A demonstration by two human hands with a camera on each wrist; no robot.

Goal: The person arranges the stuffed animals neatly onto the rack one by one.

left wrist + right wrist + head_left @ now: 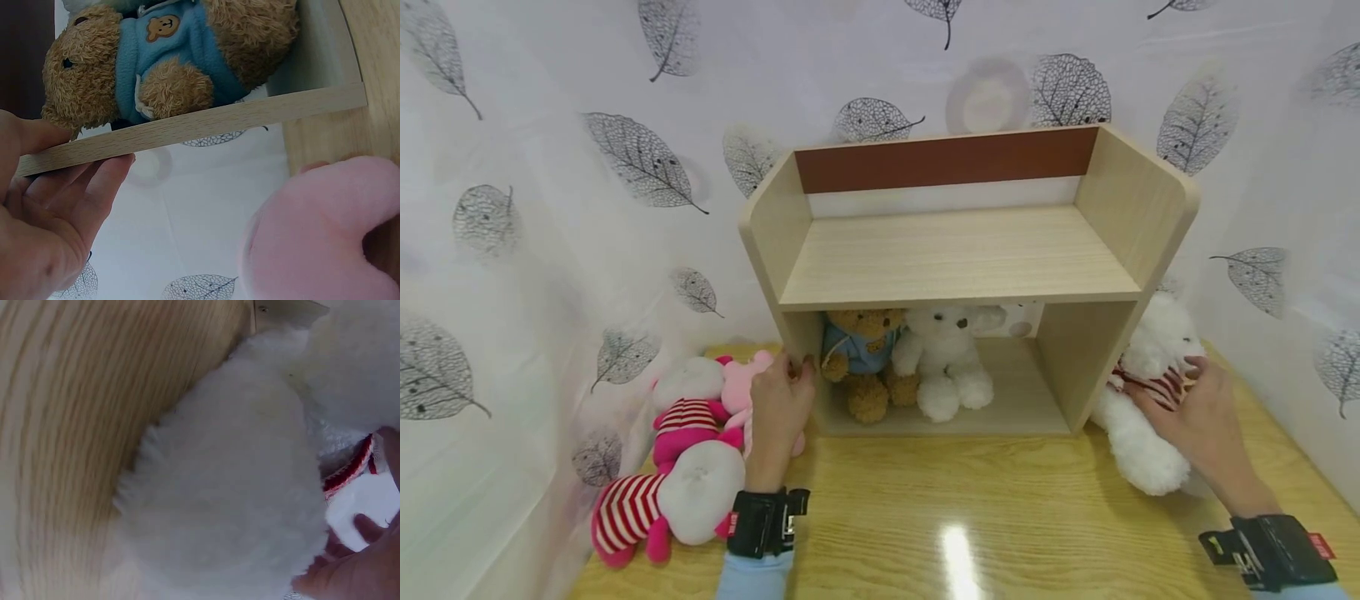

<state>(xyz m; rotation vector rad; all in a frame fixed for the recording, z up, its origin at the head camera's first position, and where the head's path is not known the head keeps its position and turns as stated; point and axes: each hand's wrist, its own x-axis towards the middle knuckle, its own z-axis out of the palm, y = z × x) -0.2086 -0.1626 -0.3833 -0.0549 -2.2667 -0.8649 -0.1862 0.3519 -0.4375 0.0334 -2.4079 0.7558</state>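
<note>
Presently, with the wooden bookshelf (962,250) as clock centre, grips its left side panel (206,125) at 8 o'clock using the left hand (781,408), narrowed across the board, setting the thumb against the inner face and the fingertips against the outer. Out at 4 o'clock, just beside the right side panel (1135,208), holds a fluffy white plush animal (1127,433) in the right hand (1202,421), curling thumb and fingers about its chest near a red-and-white striped scarf (1165,387). In the lower compartment, toward 8 o'clock, contains a brown teddy bear (867,400) in a blue hoodie (867,350) with a bear-face patch (164,28); near 6 o'clock, touching that bear, contains a seated white plush toy (946,367). At 12 o'clock, bears a reddish-brown strip (951,164) along the top back edge. Farther out at 8 o'clock, on the wood-grain table (887,517), includes an upper striped plush (687,425), a lower striped plush (628,508) and a pink plush toy (742,387), partly hidden behind the left hand. Behind everything, shows a white leaf-print backdrop (820,67).
</note>
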